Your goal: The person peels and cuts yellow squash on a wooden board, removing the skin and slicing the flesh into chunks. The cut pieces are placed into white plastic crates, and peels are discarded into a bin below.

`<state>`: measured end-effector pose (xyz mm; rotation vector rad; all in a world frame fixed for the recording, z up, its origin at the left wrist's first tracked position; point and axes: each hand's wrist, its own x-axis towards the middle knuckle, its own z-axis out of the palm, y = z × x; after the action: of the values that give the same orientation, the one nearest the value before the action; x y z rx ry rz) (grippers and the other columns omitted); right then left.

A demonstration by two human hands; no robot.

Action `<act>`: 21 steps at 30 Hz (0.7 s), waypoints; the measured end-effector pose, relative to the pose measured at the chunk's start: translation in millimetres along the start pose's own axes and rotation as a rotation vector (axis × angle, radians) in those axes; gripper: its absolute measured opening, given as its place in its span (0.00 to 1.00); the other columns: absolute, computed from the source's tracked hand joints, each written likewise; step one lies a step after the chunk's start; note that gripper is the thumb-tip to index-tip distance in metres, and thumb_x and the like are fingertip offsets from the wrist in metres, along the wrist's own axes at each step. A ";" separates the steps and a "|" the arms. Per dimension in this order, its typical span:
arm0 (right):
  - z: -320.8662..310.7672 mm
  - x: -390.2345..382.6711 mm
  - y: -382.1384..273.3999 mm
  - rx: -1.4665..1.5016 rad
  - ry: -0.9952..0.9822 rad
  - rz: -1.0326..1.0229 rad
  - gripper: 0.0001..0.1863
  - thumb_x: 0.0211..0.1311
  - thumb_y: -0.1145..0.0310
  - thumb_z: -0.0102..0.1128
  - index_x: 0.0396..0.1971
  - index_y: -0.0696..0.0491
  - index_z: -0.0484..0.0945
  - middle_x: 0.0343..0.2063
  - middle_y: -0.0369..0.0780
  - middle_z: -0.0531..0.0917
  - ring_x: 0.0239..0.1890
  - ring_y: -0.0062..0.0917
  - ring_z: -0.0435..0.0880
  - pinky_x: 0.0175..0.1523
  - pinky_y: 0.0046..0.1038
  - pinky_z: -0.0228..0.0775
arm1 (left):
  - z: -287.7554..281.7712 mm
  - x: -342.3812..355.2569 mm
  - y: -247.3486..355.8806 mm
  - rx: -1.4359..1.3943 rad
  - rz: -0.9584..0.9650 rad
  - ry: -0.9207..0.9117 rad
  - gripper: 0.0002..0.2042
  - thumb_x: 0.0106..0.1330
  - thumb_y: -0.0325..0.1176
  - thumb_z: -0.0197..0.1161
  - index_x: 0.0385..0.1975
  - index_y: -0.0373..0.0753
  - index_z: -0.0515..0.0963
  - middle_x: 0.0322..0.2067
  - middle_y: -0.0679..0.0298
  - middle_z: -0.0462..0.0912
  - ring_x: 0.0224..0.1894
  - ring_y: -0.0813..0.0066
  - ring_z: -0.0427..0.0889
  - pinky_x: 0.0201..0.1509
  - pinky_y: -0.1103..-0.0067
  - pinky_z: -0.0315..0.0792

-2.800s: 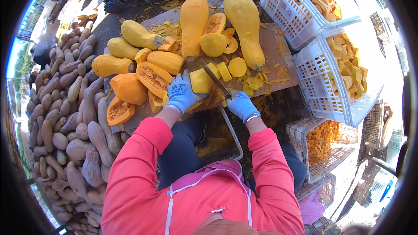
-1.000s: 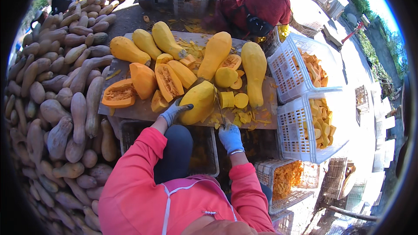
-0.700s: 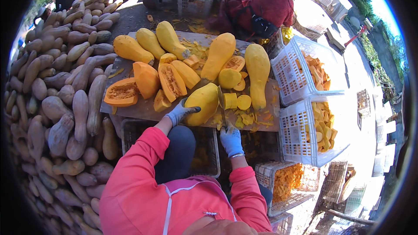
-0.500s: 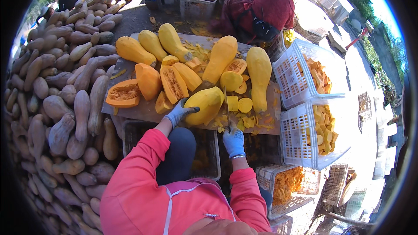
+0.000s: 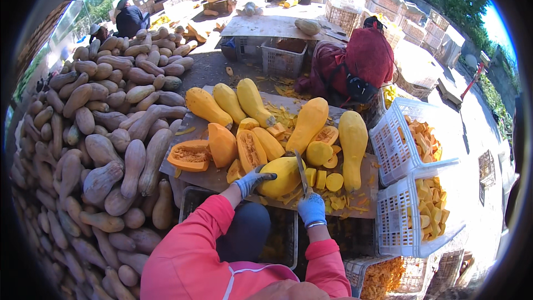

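My left hand (image 5: 254,182), in a grey-blue glove, grips the left end of a peeled yellow squash (image 5: 282,176) lying on a board (image 5: 189,128). A knife (image 5: 301,171) is held in my gloved right hand (image 5: 312,209), its blade pointing away from me at the squash's right end. Whether the edge has entered the flesh, I cannot tell. Small cut chunks (image 5: 334,182) lie right of the blade. Around them are whole peeled squashes (image 5: 353,150), a halved squash (image 5: 190,155) with its seed hollow showing, and scattered peelings (image 5: 283,118).
A large heap of unpeeled squashes (image 5: 102,150) fills the left. White crates (image 5: 397,216) of cut pieces stand right of the board, and a crate of orange pulp (image 5: 383,278) sits lower right. Beyond the board, a person in dark red (image 5: 369,55) bends over. More people sit farther back.
The view has tilted up, so the board and hands appear lower and farther right. The knife blade has turned from nearly upright to leaning left. Both hands keep their holds.
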<state>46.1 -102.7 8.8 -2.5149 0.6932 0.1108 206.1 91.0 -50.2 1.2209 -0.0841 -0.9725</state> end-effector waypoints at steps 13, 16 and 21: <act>15.3 2.6 37.6 0.389 0.024 -0.073 0.15 0.60 0.64 0.49 0.33 0.61 0.79 0.31 0.57 0.84 0.38 0.51 0.84 0.44 0.48 0.75 | 121.2 58.8 65.4 1.063 0.507 0.722 0.32 0.54 0.56 0.75 0.50 0.37 0.81 0.50 0.55 0.80 0.53 0.67 0.79 0.58 0.73 0.72; 16.2 -0.7 16.0 0.660 -0.064 0.103 0.15 0.60 0.65 0.48 0.32 0.61 0.79 0.29 0.56 0.84 0.37 0.49 0.84 0.43 0.46 0.76 | 81.0 103.2 50.4 0.625 0.327 0.606 0.28 0.58 0.58 0.70 0.44 0.36 0.84 0.44 0.58 0.83 0.42 0.69 0.81 0.55 0.73 0.72; 10.0 -1.3 6.6 0.411 0.085 -0.044 0.16 0.62 0.63 0.51 0.39 0.61 0.76 0.28 0.58 0.82 0.34 0.54 0.82 0.42 0.48 0.74 | 54.5 113.7 54.4 0.236 0.107 0.345 0.26 0.66 0.56 0.63 0.52 0.40 0.81 0.43 0.60 0.85 0.39 0.70 0.81 0.49 0.74 0.74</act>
<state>42.4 -101.8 -2.6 -2.1461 0.6213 -0.1420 278.2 -24.7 -33.2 1.5699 0.0088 -0.6606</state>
